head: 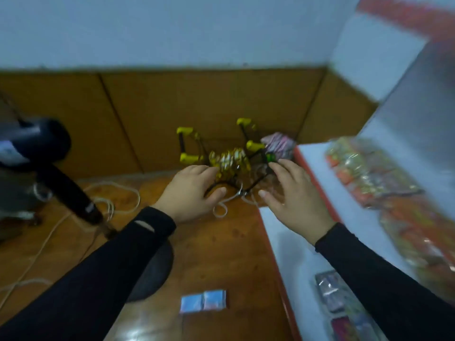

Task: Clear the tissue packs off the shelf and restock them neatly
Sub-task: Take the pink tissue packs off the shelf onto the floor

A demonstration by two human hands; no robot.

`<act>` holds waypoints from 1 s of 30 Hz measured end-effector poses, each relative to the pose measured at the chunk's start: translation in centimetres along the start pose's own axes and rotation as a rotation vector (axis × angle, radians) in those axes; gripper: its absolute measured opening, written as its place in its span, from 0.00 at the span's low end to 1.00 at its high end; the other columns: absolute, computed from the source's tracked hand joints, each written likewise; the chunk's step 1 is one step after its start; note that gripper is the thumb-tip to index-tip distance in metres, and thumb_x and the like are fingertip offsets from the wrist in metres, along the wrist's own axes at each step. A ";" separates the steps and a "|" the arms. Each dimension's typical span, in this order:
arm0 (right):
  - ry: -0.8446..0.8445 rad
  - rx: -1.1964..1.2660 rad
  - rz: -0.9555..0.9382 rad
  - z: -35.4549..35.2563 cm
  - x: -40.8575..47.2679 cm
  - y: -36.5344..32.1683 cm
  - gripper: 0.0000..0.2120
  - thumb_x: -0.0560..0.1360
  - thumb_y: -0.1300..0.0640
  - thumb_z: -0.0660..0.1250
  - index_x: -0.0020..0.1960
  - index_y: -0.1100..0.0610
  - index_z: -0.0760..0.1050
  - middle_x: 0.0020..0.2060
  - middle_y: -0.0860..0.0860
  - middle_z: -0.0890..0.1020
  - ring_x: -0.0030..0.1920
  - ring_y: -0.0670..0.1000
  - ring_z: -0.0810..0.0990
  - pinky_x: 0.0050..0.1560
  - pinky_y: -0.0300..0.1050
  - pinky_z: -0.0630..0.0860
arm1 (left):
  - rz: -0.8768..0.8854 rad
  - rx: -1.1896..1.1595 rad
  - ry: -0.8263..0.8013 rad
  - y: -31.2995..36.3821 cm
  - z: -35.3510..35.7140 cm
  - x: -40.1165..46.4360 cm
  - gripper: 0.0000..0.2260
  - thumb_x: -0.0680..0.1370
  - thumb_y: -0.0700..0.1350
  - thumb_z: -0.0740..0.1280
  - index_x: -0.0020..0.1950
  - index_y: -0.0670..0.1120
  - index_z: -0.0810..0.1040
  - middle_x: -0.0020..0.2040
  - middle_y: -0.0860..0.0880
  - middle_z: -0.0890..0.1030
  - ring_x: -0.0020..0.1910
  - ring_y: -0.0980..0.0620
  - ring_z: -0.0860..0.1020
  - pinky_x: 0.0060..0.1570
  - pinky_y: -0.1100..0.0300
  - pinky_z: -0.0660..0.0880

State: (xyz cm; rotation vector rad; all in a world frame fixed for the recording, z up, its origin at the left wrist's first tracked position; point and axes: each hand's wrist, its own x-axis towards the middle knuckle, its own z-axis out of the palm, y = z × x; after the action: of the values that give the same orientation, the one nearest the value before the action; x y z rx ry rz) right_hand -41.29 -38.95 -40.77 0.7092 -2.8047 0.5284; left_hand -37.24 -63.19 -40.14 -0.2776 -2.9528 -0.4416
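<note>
Hands: left (194,190) and right (293,193) both spread, empty, over one basket (229,166); two blue packs (203,299) on floor.

Dim, flat indoor light with a cool cast on the wall (172,28). Motion blur smears the whole picture, worst at the right edge, where the shelf (364,217) bends from wide-angle distortion. Pale glare patches shine on the floor (216,254) at lower centre.

pale blue wall (172,28) over brown panelling (172,102), glossy wooden floor (221,254), white cord (115,193) trailing
</note>
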 end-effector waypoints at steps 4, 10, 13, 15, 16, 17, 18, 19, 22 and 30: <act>0.205 -0.125 0.043 -13.2 -3.0 -3.7 0.29 0.77 0.40 0.59 0.72 0.55 0.65 0.70 0.54 0.67 0.70 0.54 0.64 0.70 0.49 0.62 | 0.183 0.004 0.135 6.6 -11.0 0.0 0.25 0.80 0.60 0.56 0.73 0.48 0.65 0.69 0.48 0.71 0.69 0.48 0.66 0.67 0.53 0.63; 0.442 -0.281 0.183 -29.0 -13.0 -8.1 0.30 0.74 0.39 0.56 0.69 0.58 0.69 0.65 0.57 0.72 0.66 0.56 0.69 0.68 0.48 0.63 | 0.400 -0.025 0.265 16.2 -21.8 -3.0 0.24 0.79 0.60 0.57 0.72 0.49 0.67 0.69 0.48 0.72 0.69 0.49 0.67 0.67 0.53 0.64; 0.555 -0.393 0.271 -35.6 -19.4 -9.2 0.28 0.75 0.41 0.58 0.68 0.59 0.70 0.65 0.58 0.73 0.65 0.58 0.70 0.67 0.45 0.60 | 0.509 -0.055 0.279 21.5 -24.9 -4.3 0.24 0.79 0.60 0.58 0.70 0.48 0.70 0.67 0.47 0.73 0.66 0.48 0.70 0.65 0.54 0.66; 0.611 -0.444 0.351 -39.3 -24.1 -9.6 0.27 0.76 0.42 0.60 0.70 0.57 0.68 0.67 0.57 0.71 0.67 0.56 0.68 0.68 0.44 0.59 | 0.580 -0.080 0.280 25.4 -26.1 -5.6 0.25 0.78 0.61 0.57 0.69 0.48 0.70 0.67 0.48 0.74 0.66 0.48 0.70 0.64 0.54 0.66; 0.626 -0.470 0.396 -40.9 -26.5 -9.8 0.27 0.77 0.42 0.61 0.71 0.56 0.67 0.68 0.55 0.70 0.68 0.55 0.66 0.69 0.43 0.59 | 0.614 -0.099 0.276 27.4 -26.4 -6.3 0.25 0.78 0.61 0.57 0.70 0.48 0.70 0.67 0.48 0.74 0.66 0.48 0.70 0.64 0.55 0.66; 0.641 -0.496 0.434 -42.3 -28.9 -9.8 0.27 0.77 0.42 0.61 0.71 0.55 0.67 0.69 0.54 0.69 0.69 0.53 0.65 0.69 0.43 0.59 | 0.643 -0.120 0.268 29.4 -26.6 -7.0 0.25 0.78 0.61 0.57 0.70 0.48 0.70 0.67 0.48 0.73 0.66 0.48 0.70 0.64 0.55 0.65; 0.657 -0.517 0.471 -43.5 -31.4 -9.9 0.26 0.78 0.42 0.61 0.71 0.54 0.66 0.69 0.54 0.68 0.70 0.53 0.64 0.69 0.44 0.60 | 0.678 -0.139 0.261 31.6 -26.7 -7.7 0.26 0.78 0.62 0.57 0.70 0.48 0.70 0.67 0.48 0.73 0.66 0.48 0.70 0.64 0.55 0.65; 0.673 -0.533 0.506 -44.6 -33.6 -9.9 0.26 0.77 0.43 0.61 0.71 0.54 0.67 0.69 0.54 0.68 0.70 0.53 0.64 0.69 0.45 0.61 | 0.718 -0.153 0.249 33.7 -26.7 -8.3 0.28 0.77 0.65 0.55 0.69 0.48 0.71 0.67 0.48 0.74 0.65 0.48 0.70 0.64 0.55 0.66; 0.701 -0.594 0.611 -47.5 -40.5 -9.5 0.25 0.77 0.44 0.63 0.70 0.56 0.68 0.68 0.55 0.69 0.68 0.55 0.67 0.67 0.48 0.64 | 0.835 -0.188 0.220 40.5 -26.1 -10.3 0.35 0.73 0.68 0.48 0.69 0.47 0.71 0.66 0.48 0.75 0.65 0.49 0.70 0.63 0.55 0.66; 0.715 -0.701 0.807 -53.9 -56.7 -5.8 0.26 0.77 0.41 0.60 0.68 0.56 0.69 0.66 0.55 0.72 0.66 0.56 0.69 0.65 0.50 0.67 | 1.055 -0.238 0.150 58.2 -23.2 -16.5 0.30 0.75 0.65 0.51 0.69 0.48 0.72 0.66 0.49 0.75 0.65 0.50 0.70 0.63 0.58 0.65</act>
State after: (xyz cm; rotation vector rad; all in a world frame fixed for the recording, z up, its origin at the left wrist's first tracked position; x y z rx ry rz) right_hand 16.23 0.96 -5.39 -0.6481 -2.2052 -0.1240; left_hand -6.74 -18.12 -4.92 -1.5969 -2.1628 -0.5818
